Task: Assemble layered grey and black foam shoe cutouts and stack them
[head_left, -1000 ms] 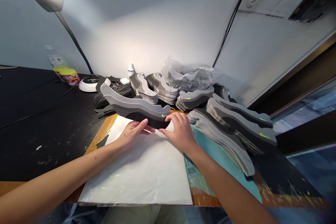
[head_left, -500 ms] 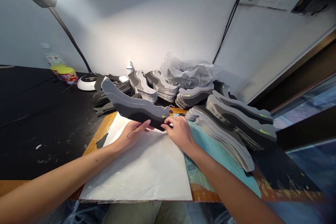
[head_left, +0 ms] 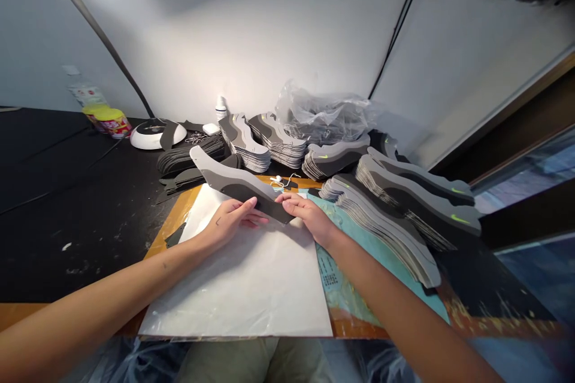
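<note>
Both my hands hold a long, wavy foam-like shoe upper piece (head_left: 238, 184) in grey and charcoal layers, tilted with its far end up to the left. My left hand (head_left: 229, 221) grips its lower edge from the near side. My right hand (head_left: 305, 215) pinches its narrower end, and its fingers cover that end. Below them lies a white sheet (head_left: 242, 287). Just to the right, stacks of similar pieces (head_left: 377, 230) with neon-green swooshes rest on a teal printed mat (head_left: 345, 278).
More stacks (head_left: 274, 143) line the back of the black table (head_left: 76, 203), beside a clear plastic bag (head_left: 323, 119). White earphones (head_left: 278, 181) lie behind my hands. A desk lamp (head_left: 153, 134), jars (head_left: 110, 122) and a small bottle (head_left: 220, 109) stand at the back left.
The held piece has tilted lower and swung toward the right, with my hands closer together. White earphones now show behind it. The whole view has shifted slightly upward.
</note>
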Demonstrator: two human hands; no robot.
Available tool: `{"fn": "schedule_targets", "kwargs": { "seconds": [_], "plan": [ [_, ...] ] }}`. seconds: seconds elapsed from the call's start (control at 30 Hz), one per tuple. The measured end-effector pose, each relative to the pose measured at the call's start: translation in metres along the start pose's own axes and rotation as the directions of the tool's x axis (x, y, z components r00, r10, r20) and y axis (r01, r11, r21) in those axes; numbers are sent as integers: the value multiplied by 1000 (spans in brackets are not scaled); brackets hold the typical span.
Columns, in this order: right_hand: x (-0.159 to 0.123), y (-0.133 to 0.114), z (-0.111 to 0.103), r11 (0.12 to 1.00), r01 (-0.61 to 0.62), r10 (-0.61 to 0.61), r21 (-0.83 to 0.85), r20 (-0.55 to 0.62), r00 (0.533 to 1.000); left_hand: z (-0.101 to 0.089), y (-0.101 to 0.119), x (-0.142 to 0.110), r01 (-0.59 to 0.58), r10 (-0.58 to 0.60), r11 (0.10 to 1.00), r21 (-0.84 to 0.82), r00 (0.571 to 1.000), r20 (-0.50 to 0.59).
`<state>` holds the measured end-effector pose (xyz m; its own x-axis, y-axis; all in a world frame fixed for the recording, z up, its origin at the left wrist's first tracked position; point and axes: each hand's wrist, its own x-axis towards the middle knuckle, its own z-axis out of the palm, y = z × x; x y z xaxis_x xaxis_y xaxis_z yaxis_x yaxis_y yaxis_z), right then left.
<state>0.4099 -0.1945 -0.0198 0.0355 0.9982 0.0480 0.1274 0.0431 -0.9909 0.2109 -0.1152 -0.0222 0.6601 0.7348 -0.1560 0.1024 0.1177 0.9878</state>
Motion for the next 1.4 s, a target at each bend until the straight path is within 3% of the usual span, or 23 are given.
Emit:
{"fn": "schedule_targets", "kwargs": {
  "seconds": [0.23, 0.33, 0.4, 0.47, 0.53, 0.6, 0.8, 1.07, 1.23, 1.4],
  "plan": [
    [0, -2, -8, 996, -60, 55, 60, 83, 995, 0, 0, -2, -36, 35, 999, 41, 999, 25],
    [0, -2, -6, 998, -52, 50, 19, 69, 996, -1, 0, -2, -59, 58, 995, 81, 998, 12],
    [-2, -2, -1, 990, 15, -21, -137, -42, 999, -2, 0, 0, -47, 48, 996, 71, 999, -15],
    [-4, -3, 4, 919, 103, -174, -381, -159, 972, -3, -2, 1, -35, 36, 998, 56, 999, -26],
    [-6, -3, 9, 816, 160, -308, -556, -183, 934, -4, -5, 1, -35, 36, 997, 72, 999, -15],
    [-6, -3, 11, 776, 188, -345, -602, -156, 926, -5, -8, 1, -45, 46, 993, 112, 999, -2],
    [-5, -1, 9, 888, 190, -234, -419, -56, 971, -4, -6, -1, -37, 34, 996, 79, 999, 32],
    [-5, 0, 9, 986, -3, -9, -167, -72, 997, -1, 0, -3, 5, -5, 1000, 9, 999, 46],
    [-7, -5, 13, 989, -119, 120, 83, -15, 993, -2, -1, -2, -10, 8, 997, 73, 999, 34],
    [-10, -10, 13, 970, -172, 165, 175, 55, 985, 1, 2, -3, 37, -37, 999, 35, 999, 16]
  ]
}}
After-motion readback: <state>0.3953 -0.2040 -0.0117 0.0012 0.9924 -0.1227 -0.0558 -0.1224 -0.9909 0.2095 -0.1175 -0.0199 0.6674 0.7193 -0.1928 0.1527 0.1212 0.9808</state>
